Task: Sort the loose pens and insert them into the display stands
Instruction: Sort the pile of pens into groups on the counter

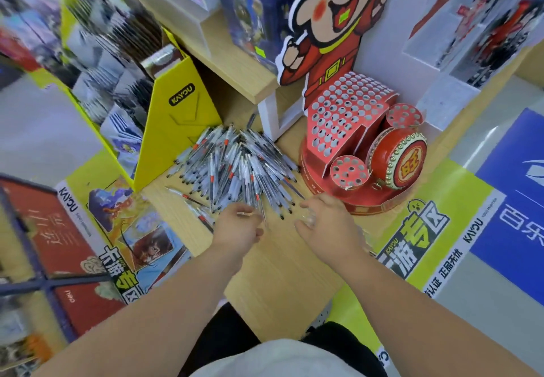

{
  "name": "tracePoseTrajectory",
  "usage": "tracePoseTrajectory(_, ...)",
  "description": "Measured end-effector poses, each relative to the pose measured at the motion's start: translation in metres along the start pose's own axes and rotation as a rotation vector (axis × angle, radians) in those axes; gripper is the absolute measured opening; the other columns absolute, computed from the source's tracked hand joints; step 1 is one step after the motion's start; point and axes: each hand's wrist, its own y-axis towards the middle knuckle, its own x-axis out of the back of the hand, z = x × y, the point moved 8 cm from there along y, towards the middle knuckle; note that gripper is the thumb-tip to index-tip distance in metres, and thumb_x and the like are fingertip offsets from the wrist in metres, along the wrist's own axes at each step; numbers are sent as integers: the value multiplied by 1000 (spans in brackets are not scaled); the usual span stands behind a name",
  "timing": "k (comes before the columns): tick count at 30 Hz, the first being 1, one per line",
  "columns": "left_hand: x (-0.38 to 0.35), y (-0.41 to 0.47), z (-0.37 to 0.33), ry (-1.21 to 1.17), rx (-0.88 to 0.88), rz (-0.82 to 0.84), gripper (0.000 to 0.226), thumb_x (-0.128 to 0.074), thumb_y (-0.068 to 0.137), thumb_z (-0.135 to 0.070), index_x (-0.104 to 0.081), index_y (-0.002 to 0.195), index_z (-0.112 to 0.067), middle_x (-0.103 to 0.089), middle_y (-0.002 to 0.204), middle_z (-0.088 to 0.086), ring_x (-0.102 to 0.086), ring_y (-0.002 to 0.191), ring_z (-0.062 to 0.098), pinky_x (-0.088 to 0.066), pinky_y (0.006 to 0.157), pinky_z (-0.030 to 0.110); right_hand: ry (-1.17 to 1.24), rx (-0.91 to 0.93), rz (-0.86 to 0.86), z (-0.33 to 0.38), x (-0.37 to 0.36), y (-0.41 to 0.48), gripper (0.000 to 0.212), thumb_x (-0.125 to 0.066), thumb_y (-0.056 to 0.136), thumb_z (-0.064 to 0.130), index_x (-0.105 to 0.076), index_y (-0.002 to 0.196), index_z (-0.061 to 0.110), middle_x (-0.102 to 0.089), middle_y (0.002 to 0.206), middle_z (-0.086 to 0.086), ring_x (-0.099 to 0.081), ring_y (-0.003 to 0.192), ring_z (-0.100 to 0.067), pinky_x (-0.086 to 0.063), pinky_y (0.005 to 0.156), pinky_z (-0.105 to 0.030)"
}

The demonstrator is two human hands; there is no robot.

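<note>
A big pile of loose pens (235, 164), white-grey with red and black parts, lies on the wooden counter (273, 273). To its right stands a red cardboard display stand (347, 117) with many round holes, all empty, plus two small round holed tops and a drum shape. My left hand (238, 229) rests at the pile's near edge, fingers curled over a few pens. My right hand (326, 223) hovers just left of the stand's base, fingers bent around something small and clear; the motion blur hides what it is.
A yellow cardboard card display (173, 117) stands left of the pile. A wooden shelf (235, 61) with boxes overhangs behind it. A cartoon figure cutout (332, 17) rises behind the stand. Posters lie along the counter's edges.
</note>
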Motion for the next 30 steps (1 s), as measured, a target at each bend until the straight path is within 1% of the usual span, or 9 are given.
tracePoseTrajectory(7,85,53,-53,139,-190,-70,7,-64,95,-19,-58,96,-24,-66,96,8,-68,79,30,-56,67,41,-10,-25,31,59,-28,46,37,-71,87,38,-69,118,17,-65,115,-3,-58,111,-25,-49,93,-40)
tracePoseTrajectory(10,94,87,-86,287,-321,-25,14,-63,94,-25,-59,106,-20,-64,90,1,-62,69,24,-48,60,35,-32,-82,31,77,-35,71,44,-69,89,43,-65,126,20,-63,125,-3,-55,121,-24,-47,98,-40)
tracePoseTrajectory(12,88,110,-112,390,-429,12,21,-65,93,-29,-61,111,-19,-65,91,-3,-64,79,26,-53,69,39,-34,-129,21,86,-37,89,49,-69,90,41,-62,133,18,-61,126,-6,-53,123,-26,-46,99,-36)
tracePoseTrajectory(15,67,138,-152,544,-613,63,25,-66,93,-26,-66,115,-14,-68,98,2,-64,92,27,-49,79,33,-39,-227,-37,86,-41,107,53,-69,87,42,-60,134,21,-59,123,-8,-55,117,-31,-48,96,-38)
tracePoseTrajectory(19,26,171,-185,795,-805,95,27,-60,97,-27,-68,115,-8,-70,104,11,-66,94,31,-56,84,36,-44,-352,-73,68,-53,108,60,-64,85,47,-54,139,22,-56,128,-10,-55,118,-33,-47,100,-41)
tracePoseTrajectory(21,8,188,-193,910,-882,75,29,-58,97,-31,-69,109,-7,-70,102,16,-68,90,33,-58,78,37,-22,-359,-118,64,-57,102,61,-68,88,41,-51,143,22,-51,142,-7,-50,128,-31,-41,106,-37)
tracePoseTrajectory(23,-9,199,-198,1083,-943,34,31,-51,101,-32,-70,104,-6,-70,99,18,-68,91,34,-50,70,30,6,-330,-172,64,-61,96,64,-71,88,37,-48,146,23,-44,152,-3,-44,137,-25,-36,109,-34)
tracePoseTrajectory(27,-30,218,-200,1391,-914,49,29,-46,102,-19,-71,103,-6,-73,103,14,-71,94,28,-54,70,32,16,-313,-190,60,-69,93,69,-70,89,40,-42,150,24,-36,159,0,-35,145,-21,-34,117,-38)
tracePoseTrajectory(30,-31,230,-200,1453,-804,83,26,-48,100,-17,-71,105,-4,-72,109,16,-70,101,30,-52,70,33,18,-330,-154,55,-69,95,71,-69,90,38,-38,152,24,-31,161,3,-31,147,-18,-30,119,-36)
